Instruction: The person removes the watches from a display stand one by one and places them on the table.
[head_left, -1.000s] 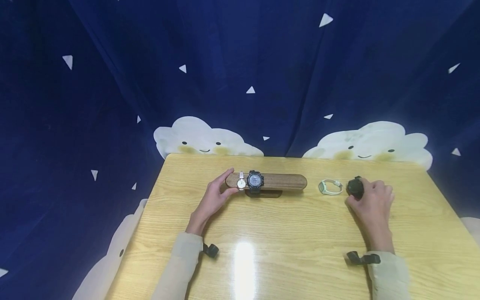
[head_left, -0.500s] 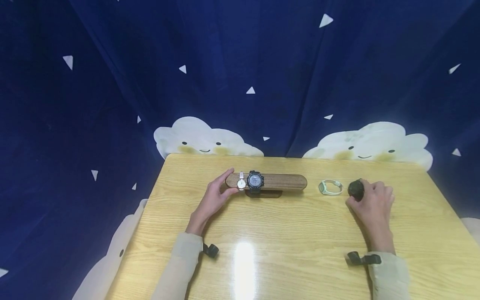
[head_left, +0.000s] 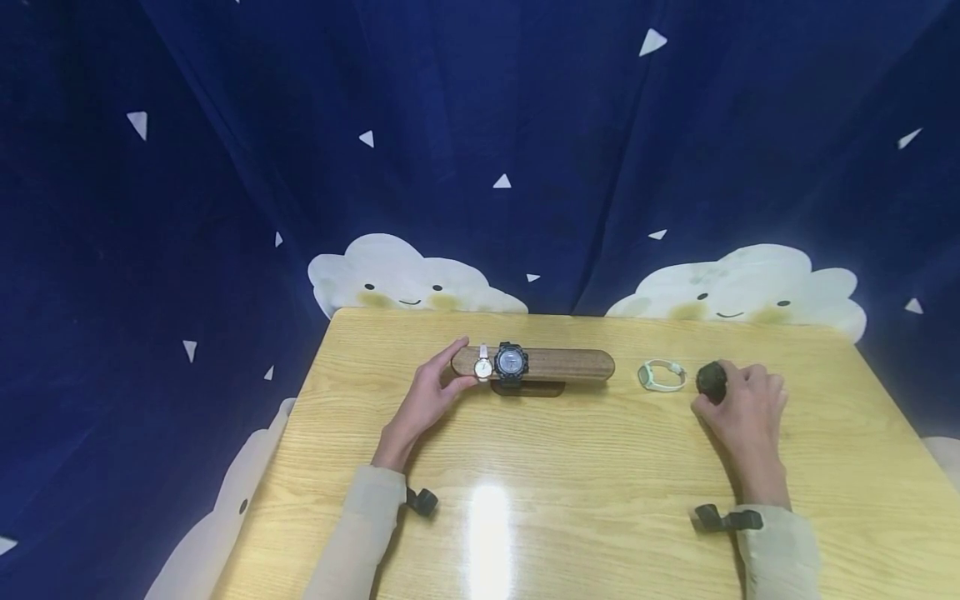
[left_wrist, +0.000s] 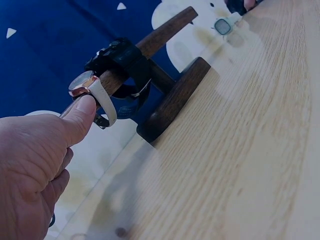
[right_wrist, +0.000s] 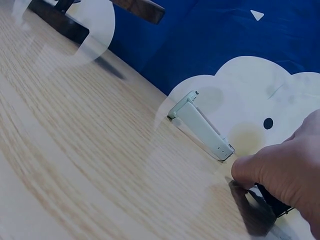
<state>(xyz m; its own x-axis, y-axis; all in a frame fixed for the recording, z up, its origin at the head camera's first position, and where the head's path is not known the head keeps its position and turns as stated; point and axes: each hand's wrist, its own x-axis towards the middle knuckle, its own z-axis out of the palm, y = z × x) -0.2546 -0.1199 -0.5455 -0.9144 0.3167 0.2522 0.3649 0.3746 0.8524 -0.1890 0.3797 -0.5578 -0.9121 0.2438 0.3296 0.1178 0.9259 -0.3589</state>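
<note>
A wooden watch stand point(head_left: 570, 364) carries a small white-strapped watch point(head_left: 483, 367) and a large black watch point(head_left: 511, 362) on its bar. My left hand point(head_left: 426, 402) grips the bar's left end, the thumb beside the white strap point(left_wrist: 103, 101) in the left wrist view. At the right, my right hand point(head_left: 749, 414) holds a dark watch point(head_left: 711, 381) between thumb and fingers, low at the table. Just left of it, a pale green watch point(head_left: 663, 375) lies on the table, its band closed in a loop. My fingers partly hide the dark watch in the right wrist view.
The light wooden table point(head_left: 585, 467) ends at a back edge against a dark blue curtain point(head_left: 465, 100) with white triangles and smiling clouds. A black device point(head_left: 423, 501) is strapped at my left wrist, another point(head_left: 726, 517) at my right.
The dark watch in my right hand has turned slightly between the fingers. My left hand, the stand and the other watches have not visibly moved.
</note>
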